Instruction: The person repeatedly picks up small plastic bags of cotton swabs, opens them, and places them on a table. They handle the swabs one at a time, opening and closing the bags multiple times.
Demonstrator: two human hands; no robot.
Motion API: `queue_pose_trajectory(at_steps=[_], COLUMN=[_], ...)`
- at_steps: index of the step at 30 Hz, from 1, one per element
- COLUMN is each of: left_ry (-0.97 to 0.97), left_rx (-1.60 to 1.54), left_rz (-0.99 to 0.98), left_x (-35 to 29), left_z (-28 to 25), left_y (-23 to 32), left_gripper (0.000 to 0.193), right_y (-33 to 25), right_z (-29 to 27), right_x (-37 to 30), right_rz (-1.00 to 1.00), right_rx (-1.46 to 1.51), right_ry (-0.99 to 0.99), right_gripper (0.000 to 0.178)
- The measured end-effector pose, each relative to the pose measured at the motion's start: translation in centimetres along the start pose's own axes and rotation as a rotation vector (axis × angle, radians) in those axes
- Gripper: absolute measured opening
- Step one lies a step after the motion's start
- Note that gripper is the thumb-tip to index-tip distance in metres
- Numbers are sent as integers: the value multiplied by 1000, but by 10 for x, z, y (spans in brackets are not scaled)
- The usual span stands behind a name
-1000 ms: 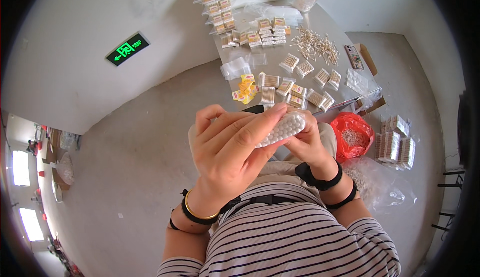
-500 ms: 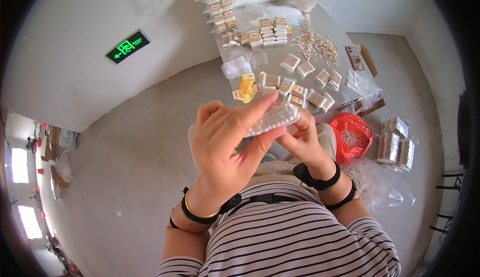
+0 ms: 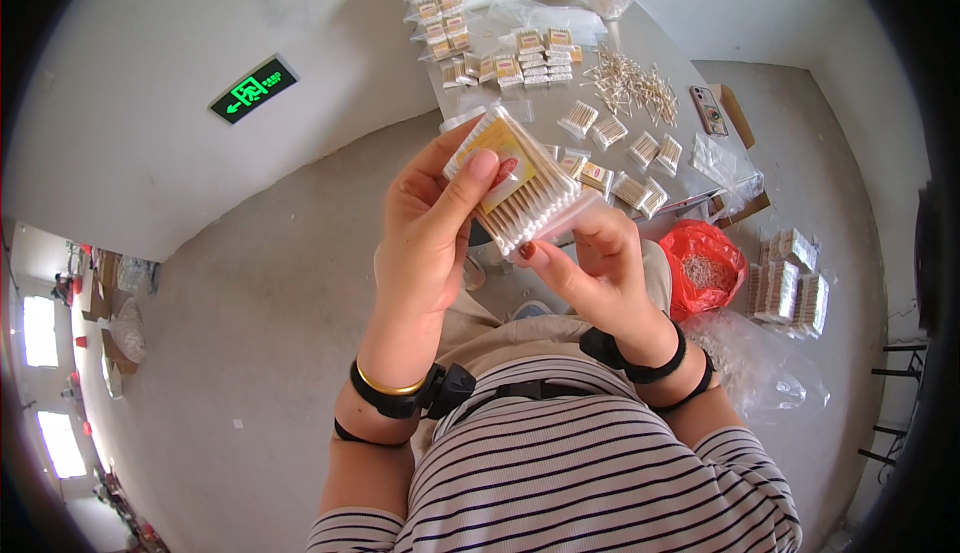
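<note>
A clear bag of cotton swabs [image 3: 528,201] is held up in front of my body, tilted, its swab stems and white tips visible. A yellow card with a red mark lies inside against the swabs. My left hand [image 3: 420,228] is closed around the bag's left side, thumb pressed on the card. At the lower right end, my right hand [image 3: 605,278] pinches the bag's loose plastic edge, its thumb by the swab tips. Beyond the bag, several smaller swab bundles [image 3: 632,191] lie on the grey table; the bag and left hand hide the table's near left corner.
Loose swabs [image 3: 630,88] are heaped on the table near a phone [image 3: 710,111]. Packed bags [image 3: 437,11] are stacked at the far left. On the floor to the right stand a red bag [image 3: 690,238] of swabs, a clear bag [image 3: 770,383] and stacked packs [image 3: 785,288].
The bag has turned from showing its rows of white tips to showing its flat face with the yellow card. My left hand has rotated, and its thumb now lies across the face.
</note>
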State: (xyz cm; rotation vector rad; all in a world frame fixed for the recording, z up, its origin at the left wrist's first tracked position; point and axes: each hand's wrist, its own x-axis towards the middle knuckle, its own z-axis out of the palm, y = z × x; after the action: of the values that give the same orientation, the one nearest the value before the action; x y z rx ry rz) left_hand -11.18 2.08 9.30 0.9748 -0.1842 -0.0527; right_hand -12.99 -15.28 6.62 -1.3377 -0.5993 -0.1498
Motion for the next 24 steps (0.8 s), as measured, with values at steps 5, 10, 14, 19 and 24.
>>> queue_pose_trajectory(at_steps=[5,10,14,19,24], left_ry=[32,65,74,79,21], left_rx=[-54,68,123,203,405], left_rz=[-37,37,71,136,250], left_x=[3,2,1,2,-2], left_z=[2,11,17,22,24], left_y=[-7,-8,-7,-6,-2], left_gripper=[44,44,44,46,62], right_y=[-6,0,4,13,23], right_z=[1,-1,-2,1,-10], right_x=[2,0,-1,0,-1], right_rz=[66,57,20,-30,-131], right_rx=[-1,-23,-87,-87,-89], right_ry=[23,56,94,173,52], right_gripper=[17,17,17,15,16])
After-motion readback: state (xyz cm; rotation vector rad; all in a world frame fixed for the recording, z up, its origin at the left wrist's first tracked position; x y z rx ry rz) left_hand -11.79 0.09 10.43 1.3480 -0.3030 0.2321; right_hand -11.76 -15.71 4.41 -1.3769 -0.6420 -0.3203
